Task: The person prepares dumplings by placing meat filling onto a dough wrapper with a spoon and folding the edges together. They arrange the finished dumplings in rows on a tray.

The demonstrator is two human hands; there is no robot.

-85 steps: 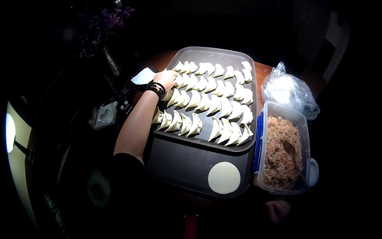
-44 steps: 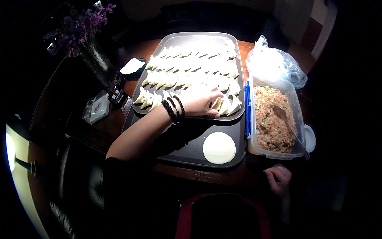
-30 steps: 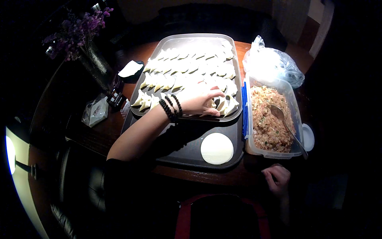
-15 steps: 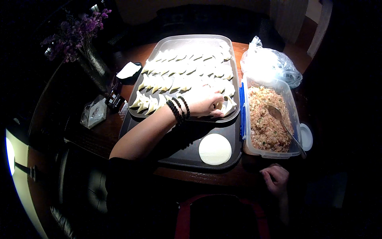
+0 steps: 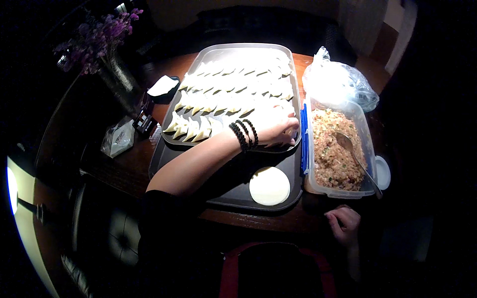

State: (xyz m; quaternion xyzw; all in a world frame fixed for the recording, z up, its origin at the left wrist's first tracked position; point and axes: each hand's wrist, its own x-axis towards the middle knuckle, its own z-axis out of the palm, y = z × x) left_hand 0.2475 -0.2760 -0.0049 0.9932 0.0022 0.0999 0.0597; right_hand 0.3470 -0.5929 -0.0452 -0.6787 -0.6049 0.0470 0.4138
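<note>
My left hand (image 5: 282, 130), with dark beaded bracelets at its wrist, reaches over the front right corner of the upper tray (image 5: 171, 140). Its fingers are bent round a pale dumpling there, mostly hidden beneath them. Several rows of folded dumplings (image 5: 202, 128) cover this tray, glaring white toward the back. A round dough wrapper (image 5: 269, 186) lies flat on the dark lower tray (image 5: 228, 186). Loosely curled, my right hand (image 5: 344, 223) rests at the table's front edge, below the filling box, and I see nothing in it.
A clear plastic box (image 5: 338, 192) of minced filling (image 5: 335, 159) stands right of the trays, a spoon (image 5: 354, 153) leaning in it. Behind it sits a plastic bag (image 5: 365, 89). Left are a small dark bowl (image 5: 170, 94), a flower vase (image 5: 119, 74) and a clear packet (image 5: 118, 138).
My left hand and forearm have shifted right, toward the tray's right rim, covering the end dumpling that showed beside the fingers. My right hand stays put.
</note>
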